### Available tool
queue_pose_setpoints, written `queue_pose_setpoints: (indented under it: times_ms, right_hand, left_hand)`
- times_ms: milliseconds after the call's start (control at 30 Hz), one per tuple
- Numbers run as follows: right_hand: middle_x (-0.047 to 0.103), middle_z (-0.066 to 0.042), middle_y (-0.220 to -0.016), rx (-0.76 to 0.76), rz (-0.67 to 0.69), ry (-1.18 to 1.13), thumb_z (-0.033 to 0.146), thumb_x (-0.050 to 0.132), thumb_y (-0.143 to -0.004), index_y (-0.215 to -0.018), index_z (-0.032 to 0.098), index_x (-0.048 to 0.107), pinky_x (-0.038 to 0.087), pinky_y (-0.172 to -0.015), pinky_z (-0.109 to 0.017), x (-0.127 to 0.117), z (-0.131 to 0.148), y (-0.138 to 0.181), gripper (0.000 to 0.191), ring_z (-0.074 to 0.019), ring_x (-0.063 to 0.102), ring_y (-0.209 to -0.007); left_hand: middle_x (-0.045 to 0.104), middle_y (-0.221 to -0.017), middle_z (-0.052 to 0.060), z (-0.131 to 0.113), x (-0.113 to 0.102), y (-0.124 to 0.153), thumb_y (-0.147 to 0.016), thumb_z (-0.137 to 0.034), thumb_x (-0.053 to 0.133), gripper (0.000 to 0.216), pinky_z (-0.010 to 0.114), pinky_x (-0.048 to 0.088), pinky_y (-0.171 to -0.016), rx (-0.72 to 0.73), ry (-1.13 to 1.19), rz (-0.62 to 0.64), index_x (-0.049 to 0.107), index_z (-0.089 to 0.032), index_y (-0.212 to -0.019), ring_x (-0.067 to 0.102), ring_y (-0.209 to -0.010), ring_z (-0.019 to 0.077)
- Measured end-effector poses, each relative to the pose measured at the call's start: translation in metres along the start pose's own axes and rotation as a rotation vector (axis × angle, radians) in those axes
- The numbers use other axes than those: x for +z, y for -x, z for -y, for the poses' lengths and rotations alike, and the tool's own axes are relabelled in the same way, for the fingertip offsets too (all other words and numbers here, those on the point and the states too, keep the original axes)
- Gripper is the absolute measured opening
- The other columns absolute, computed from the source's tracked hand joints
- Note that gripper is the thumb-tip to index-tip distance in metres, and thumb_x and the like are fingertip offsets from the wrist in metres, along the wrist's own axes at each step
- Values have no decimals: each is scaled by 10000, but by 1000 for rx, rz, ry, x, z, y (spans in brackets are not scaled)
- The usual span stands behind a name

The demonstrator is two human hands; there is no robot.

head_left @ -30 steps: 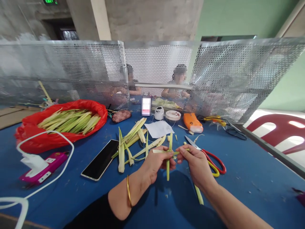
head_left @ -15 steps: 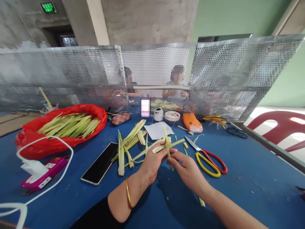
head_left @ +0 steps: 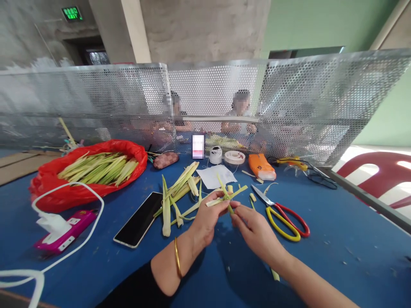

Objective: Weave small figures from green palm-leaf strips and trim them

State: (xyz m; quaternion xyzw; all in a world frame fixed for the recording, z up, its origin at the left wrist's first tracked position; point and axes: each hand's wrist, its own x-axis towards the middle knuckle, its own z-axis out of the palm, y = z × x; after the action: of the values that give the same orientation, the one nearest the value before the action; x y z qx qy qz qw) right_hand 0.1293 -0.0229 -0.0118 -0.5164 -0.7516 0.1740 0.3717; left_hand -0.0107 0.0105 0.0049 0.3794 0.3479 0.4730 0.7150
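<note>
Between my hands is a small cross-shaped weave of green husk strips (head_left: pixel 227 196), its ends sticking out several ways. My left hand (head_left: pixel 210 214) pinches its centre between thumb and fingers. Just below, my right hand (head_left: pixel 248 222) has thumb and forefinger closed on the strip that points down toward me. Loose husk strips (head_left: pixel 166 211) lie to the left of my hands, some over the edge of a dark phone (head_left: pixel 138 220). Scissors with one red and one yellow handle (head_left: pixel 282 216) lie partly open to the right. A white paper sheet (head_left: pixel 216 176) is just behind the weave.
A red plastic bag (head_left: pixel 43 184) full of husk strips stands at the left, behind a purple power strip (head_left: pixel 66 233) with a white cable. Along the back are a lit phone (head_left: pixel 198 146), thread spool (head_left: pixel 215 155), tape roll (head_left: pixel 234 158), orange packet (head_left: pixel 261 167) and perforated metal screen (head_left: pixel 205 92).
The view has shifted slightly. My right hand's fingers stay on the lower strip, which now slants more to the right. My left hand keeps its hold on the weave.
</note>
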Motion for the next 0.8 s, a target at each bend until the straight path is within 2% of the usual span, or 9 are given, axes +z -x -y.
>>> queue_pose_setpoints:
  times_ms: [100,200,267,333,400,500,567,700,800]
  right_hand:
    - [571,-12,-676,35,-34,19,315,388,-942,-656,210,487,399,-600,-264,-8,-8,-4,320,-159,535,-634]
    - [565,0,-669,43,20,-58,327,368,-954,-670,212,496,408,-604,-256,-16,-10,-8,332,-152,542,-642]
    - [556,6,-654,7,99,-62,328,383,-951,-645,210,500,403,-590,-250,-20,-8,-7,348,-142,530,-621]
    - [523,11,-604,-33,54,-3,333,414,-942,-594,209,490,386,-570,-253,-23,-5,-5,377,-136,500,-583]
    - [499,10,-580,-66,-165,122,352,462,-922,-576,207,497,369,-583,-273,-26,-3,-2,377,-137,468,-564]
    - [526,4,-625,-38,-444,274,412,566,-854,-748,198,615,364,-639,-309,-31,-4,-2,244,-150,471,-585]
    - [520,18,-604,73,-356,187,455,604,-811,-820,199,648,365,-600,-298,-34,-7,-6,260,-148,471,-562]
    - [476,42,-511,280,2,-289,476,604,-786,-615,190,600,343,-481,-249,-38,-14,-14,333,-116,431,-478]
    - [504,44,-491,305,-51,-336,437,605,-795,-655,192,610,363,-469,-243,-36,-12,-13,282,-118,459,-459]
  left_hand:
    - [710,-1004,106,-20,-9,0,-624,-117,675,477,331,440,-881,-109,75,275,583,-161,-1090,628,-1019,230]
    - [671,-1104,146,-36,-16,1,-724,-331,632,410,347,457,-850,-153,126,448,622,-144,-1089,600,-1071,261]
    - [695,-1033,137,-36,-17,1,-749,-410,639,413,297,471,-745,-129,-27,352,647,-151,-1069,635,-978,237]
    - [720,-923,110,-30,-15,0,-739,-409,674,390,236,444,-622,-88,-226,197,667,-163,-1041,659,-831,190]
    - [728,-832,95,-21,-11,0,-754,-410,656,353,204,396,-533,-69,-361,118,686,-158,-999,643,-681,148]
    - [729,-742,82,-9,-1,4,-780,-358,592,281,196,351,-469,-95,-518,173,711,-148,-924,569,-516,106]
    - [721,-693,67,-3,3,8,-767,-295,571,230,204,373,-478,-98,-600,253,722,-150,-862,539,-479,101]
    - [710,-658,55,6,2,11,-768,-317,559,221,222,429,-516,-46,-715,348,721,-167,-769,535,-490,117]
    - [708,-644,40,11,-2,9,-770,-374,568,248,202,381,-451,-12,-813,301,707,-180,-702,489,-418,96]
